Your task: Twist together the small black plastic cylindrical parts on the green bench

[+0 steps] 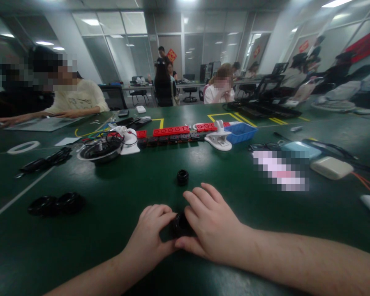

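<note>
A black ring-shaped part is between my two hands near the front of the green table. My left hand grips its left side, thumb below and fingers above. Around its right side curl the thumb and fingers of my right hand, which cover part of it. Just beyond my hands a smaller black ring rests on the table. Two more black rings lie touching each other at the left.
Across the table stand a metal bowl with cables, a row of red blocks, a white clip and a blue tray. A beige case lies right. People sit beyond.
</note>
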Demonstrator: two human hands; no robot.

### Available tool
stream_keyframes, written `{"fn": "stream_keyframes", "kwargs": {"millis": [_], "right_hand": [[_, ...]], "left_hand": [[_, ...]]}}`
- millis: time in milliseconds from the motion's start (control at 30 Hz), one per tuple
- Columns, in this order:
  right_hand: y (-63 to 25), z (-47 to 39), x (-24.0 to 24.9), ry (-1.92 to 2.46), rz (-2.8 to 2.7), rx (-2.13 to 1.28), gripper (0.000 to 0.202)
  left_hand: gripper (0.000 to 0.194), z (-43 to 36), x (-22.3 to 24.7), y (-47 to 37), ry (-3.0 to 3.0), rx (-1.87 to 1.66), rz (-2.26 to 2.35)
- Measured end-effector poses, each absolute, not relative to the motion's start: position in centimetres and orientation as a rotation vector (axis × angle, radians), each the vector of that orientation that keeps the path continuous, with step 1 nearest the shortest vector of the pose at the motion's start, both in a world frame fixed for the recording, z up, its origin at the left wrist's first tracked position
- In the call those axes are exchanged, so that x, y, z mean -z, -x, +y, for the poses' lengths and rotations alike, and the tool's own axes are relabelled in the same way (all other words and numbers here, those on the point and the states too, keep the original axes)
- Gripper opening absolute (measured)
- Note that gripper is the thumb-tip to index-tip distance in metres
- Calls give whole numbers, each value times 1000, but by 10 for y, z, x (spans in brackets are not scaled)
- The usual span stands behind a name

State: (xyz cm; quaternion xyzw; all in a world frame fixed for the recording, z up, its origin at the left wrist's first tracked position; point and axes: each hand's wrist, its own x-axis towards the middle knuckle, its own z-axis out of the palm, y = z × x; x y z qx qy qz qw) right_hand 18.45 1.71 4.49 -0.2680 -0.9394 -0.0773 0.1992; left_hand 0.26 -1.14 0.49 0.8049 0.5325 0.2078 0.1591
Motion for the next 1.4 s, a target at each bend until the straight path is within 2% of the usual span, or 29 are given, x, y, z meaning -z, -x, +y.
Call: {"fn": "stream_keyframes", "kwargs": {"millis": [167,567,1100,1400], "right_hand": [[-181,16,-46,784,-2706,57,49],[-181,11,-51,805,-2783,-162,29],[-181,11,-49,723,-2781,-169,28],[-185,19,-54,709,-2799,-368,28]], "left_hand": [[25,-11,-6,-3,-2280,-545,1545],[21,-11,-3,-3,-2273,-538,1537],[21,-11,-4,-5,-2252,-546,1554],[22,-11,-3,-3,-2256,-568,1503]]}}
